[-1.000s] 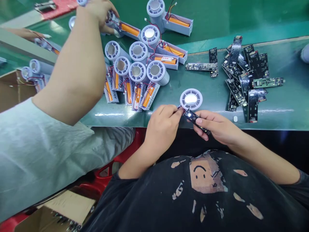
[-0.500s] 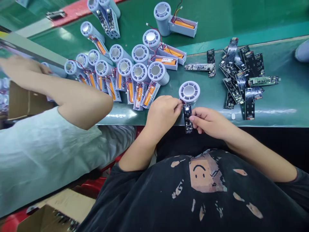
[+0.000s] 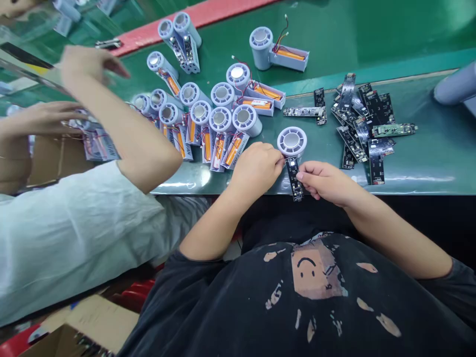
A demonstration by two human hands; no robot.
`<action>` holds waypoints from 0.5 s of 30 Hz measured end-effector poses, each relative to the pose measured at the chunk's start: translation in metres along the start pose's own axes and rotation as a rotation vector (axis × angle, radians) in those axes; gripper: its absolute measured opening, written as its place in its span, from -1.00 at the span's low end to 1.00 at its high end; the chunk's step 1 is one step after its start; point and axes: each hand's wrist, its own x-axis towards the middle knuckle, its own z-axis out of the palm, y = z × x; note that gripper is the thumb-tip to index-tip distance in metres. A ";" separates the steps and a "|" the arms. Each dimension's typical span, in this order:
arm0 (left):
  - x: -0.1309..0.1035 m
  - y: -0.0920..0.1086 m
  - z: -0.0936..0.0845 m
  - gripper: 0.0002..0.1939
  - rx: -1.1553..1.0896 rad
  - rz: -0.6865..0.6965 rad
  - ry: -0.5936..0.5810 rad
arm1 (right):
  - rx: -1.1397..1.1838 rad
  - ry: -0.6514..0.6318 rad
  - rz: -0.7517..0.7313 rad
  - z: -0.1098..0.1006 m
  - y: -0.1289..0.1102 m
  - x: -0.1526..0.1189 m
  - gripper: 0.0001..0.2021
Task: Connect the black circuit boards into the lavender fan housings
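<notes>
Board (image 3: pixel 294 179) is beside the fan (image 3: pixel 292 141), not in it, pinched by my right hand (image 3: pixel 324 182); fingers of my left hand (image 3: pixel 258 166) press together, on what I can't tell. Two back fans (image 3: pixel 182 21) carry boards (image 3: pixel 188 48); piled boards (image 3: pixel 375 106) seem left.

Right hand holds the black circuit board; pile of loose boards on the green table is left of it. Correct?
Wrong side: the head view shows the pile of loose boards on the green table right of the black circuit board. The right hand does hold that board.
</notes>
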 end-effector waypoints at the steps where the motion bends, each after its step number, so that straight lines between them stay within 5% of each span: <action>1: -0.002 0.003 0.002 -0.72 -0.008 -0.013 0.036 | 0.035 0.025 -0.013 -0.001 0.001 -0.001 -0.78; 8: -0.033 0.015 0.006 -0.70 -0.035 0.029 0.233 | 0.321 0.077 -0.049 -0.006 0.006 -0.008 -0.64; 15: -0.038 0.016 0.007 -0.75 0.211 0.130 0.238 | 0.240 0.076 -0.057 -0.006 0.010 -0.007 -0.58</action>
